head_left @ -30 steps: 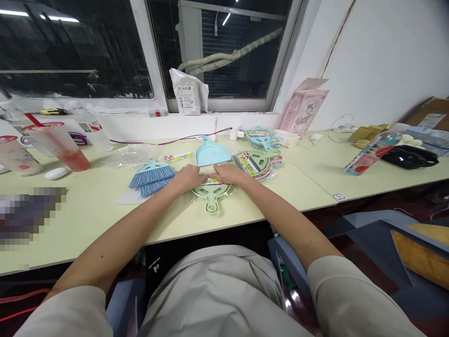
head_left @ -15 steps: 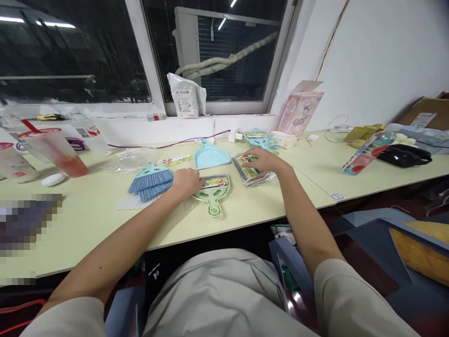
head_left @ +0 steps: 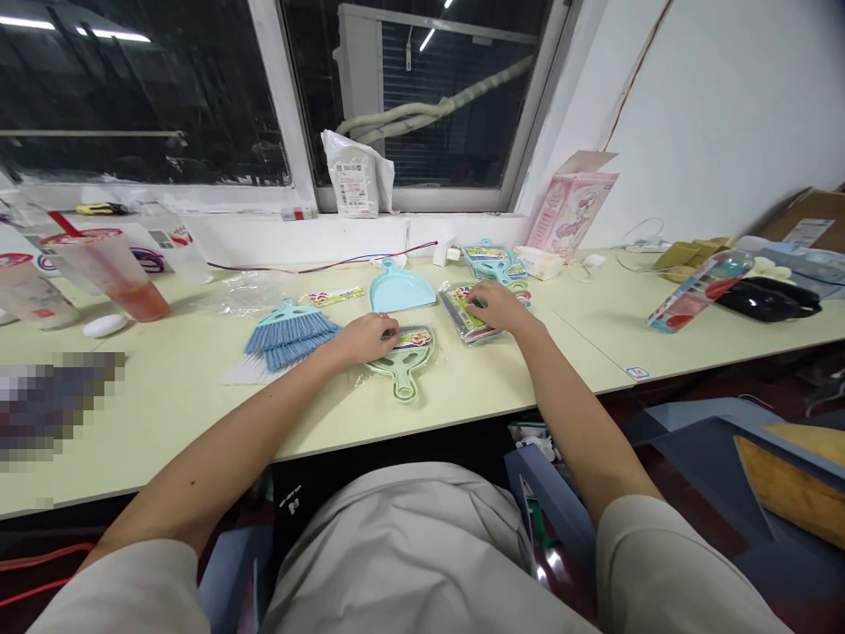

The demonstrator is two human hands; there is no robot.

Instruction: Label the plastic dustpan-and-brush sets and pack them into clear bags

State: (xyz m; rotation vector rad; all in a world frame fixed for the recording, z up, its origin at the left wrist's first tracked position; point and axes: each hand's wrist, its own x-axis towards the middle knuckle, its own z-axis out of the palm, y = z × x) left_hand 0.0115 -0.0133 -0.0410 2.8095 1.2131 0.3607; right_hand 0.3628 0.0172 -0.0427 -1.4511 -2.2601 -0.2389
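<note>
My left hand [head_left: 367,337] rests on the left edge of a green dustpan [head_left: 404,364] wrapped in clear plastic with a printed label, fingers curled and pinching the wrapper. My right hand [head_left: 496,304] lies on top of a stack of packaged dustpan sets [head_left: 466,317] to the right, fingers bent over the packs. A bare light-blue dustpan [head_left: 400,290] lies just beyond, between the hands. Blue brush heads [head_left: 289,335] lie to the left of my left hand.
Drink cups [head_left: 115,274] and a white mouse [head_left: 104,325] stand at the left. More teal packs [head_left: 494,259], a pink box [head_left: 571,210] and cables sit near the window sill. A bottle [head_left: 698,287] and black item [head_left: 767,296] lie at the right. The cream table [head_left: 198,405] edge is near my lap.
My right hand left the green dustpan and moved right onto the stack of packaged sets. My left hand stayed at the green dustpan, shifting slightly onto its edge.
</note>
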